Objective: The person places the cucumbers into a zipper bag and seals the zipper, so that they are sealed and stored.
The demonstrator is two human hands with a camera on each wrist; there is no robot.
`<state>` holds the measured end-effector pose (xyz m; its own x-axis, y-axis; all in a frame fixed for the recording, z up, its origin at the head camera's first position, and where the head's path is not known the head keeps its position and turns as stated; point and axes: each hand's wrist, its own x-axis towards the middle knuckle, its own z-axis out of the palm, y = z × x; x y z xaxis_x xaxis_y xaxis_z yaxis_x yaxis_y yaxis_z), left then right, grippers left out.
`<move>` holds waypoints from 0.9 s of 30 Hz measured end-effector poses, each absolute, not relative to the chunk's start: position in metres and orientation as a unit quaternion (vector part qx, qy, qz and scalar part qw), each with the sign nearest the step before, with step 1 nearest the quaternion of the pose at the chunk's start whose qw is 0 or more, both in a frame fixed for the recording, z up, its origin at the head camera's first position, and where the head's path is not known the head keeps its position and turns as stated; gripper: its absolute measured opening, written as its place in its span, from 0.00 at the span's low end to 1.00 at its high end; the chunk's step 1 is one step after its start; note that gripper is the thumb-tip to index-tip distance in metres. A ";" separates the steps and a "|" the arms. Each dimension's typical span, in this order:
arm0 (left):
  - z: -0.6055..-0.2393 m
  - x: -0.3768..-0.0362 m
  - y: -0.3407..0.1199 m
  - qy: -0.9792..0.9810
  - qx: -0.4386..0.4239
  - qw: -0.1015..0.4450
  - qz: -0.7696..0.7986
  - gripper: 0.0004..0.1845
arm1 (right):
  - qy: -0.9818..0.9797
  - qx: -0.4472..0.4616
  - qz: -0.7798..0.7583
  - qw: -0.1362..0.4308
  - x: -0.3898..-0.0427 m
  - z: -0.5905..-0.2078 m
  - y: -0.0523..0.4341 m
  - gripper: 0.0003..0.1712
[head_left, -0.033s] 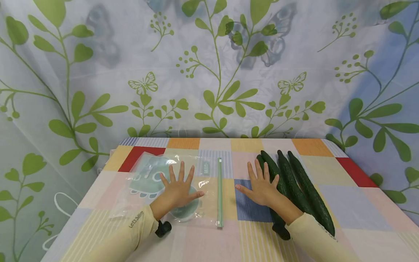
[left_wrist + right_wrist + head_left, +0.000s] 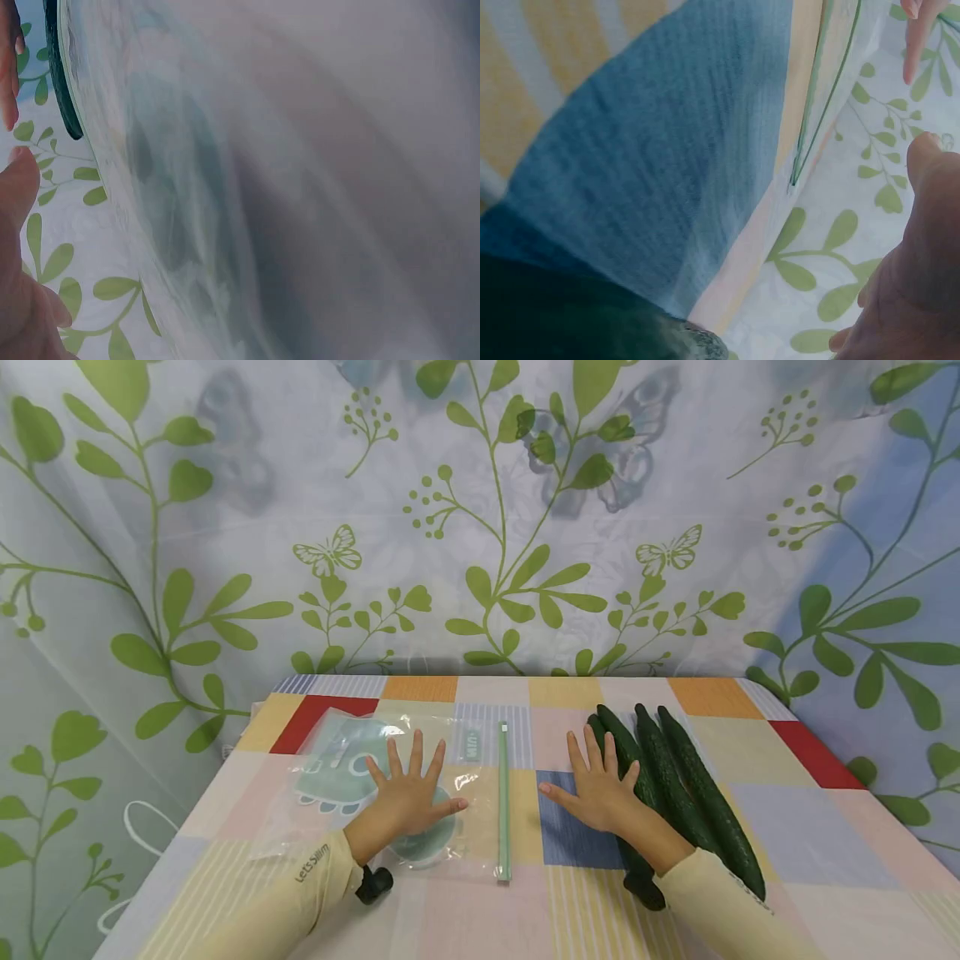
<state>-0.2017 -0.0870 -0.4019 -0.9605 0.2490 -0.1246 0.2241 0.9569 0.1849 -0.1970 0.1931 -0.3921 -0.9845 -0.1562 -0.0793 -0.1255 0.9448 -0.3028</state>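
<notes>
Both hands lie flat on the worktop [image 2: 825,835] with the fingers spread, and neither one holds anything. The left hand [image 2: 408,797] rests on a clear plastic bag [image 2: 352,777], which lies flat and has a green zip strip [image 2: 503,802] along its right edge. The bag looks empty; only a printed green picture shows through it, and no vegetable is inside. The right hand [image 2: 596,789] rests on the checked cloth, with its outer side just beside the cucumbers [image 2: 675,785]. I see three or four of them, lying close together at the right side of the worktop, well apart from the bag.

By my judgement, the work is at its very beginning. Nothing is picked up, the bag is not opened as far as I can tell, and all the cucumbers lie outside it. So every step with the bag and the cucumbers is not yet done.
</notes>
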 end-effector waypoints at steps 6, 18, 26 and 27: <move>-0.406 -0.197 -0.073 0.984 0.129 0.079 0.091 0.50 | 0.985 -0.052 -0.150 0.069 -0.188 -0.392 0.202 0.59; -0.407 -0.191 -0.031 0.962 0.174 0.167 0.127 0.51 | 0.985 -0.025 -0.146 0.092 -0.153 -0.396 0.230 0.66; -0.405 -0.197 -0.025 0.956 0.185 0.187 0.131 0.48 | 0.988 -0.027 -0.127 0.078 -0.143 -0.398 0.239 0.67; -0.404 -0.198 -0.025 0.955 0.187 0.190 0.130 0.46 | 0.989 -0.028 -0.124 0.078 -0.142 -0.398 0.239 0.67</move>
<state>-0.1975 -0.0254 -0.4040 -0.8580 0.4064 -0.3142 0.3077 0.8964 0.3191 -0.1423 0.2395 -0.3985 -0.9861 -0.0745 -0.1482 -0.0355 0.9675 -0.2504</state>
